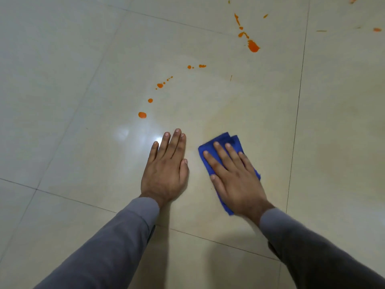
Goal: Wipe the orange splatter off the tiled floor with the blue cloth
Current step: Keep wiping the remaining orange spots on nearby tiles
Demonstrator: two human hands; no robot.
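A folded blue cloth (225, 140) lies flat on the cream tiled floor (83, 59). My right hand (233, 176) presses on it with straight, spread fingers and covers most of it. My left hand (166, 165) rests flat on the bare tile just left of the cloth, fingers together. Orange splatter runs in a line ahead of my hands: a round drop (142, 115) nearest, smaller drops (160, 85) beyond it, and a large blot (253, 46) farther right. A faint yellowish smear (227, 113) shows on the tile just ahead of the cloth.
Dark grout lines (296, 113) cross the floor. More small orange marks (377, 29) lie on the far right tile near the top edge. A bright light reflection (125, 132) shines on the tile left of my left hand.
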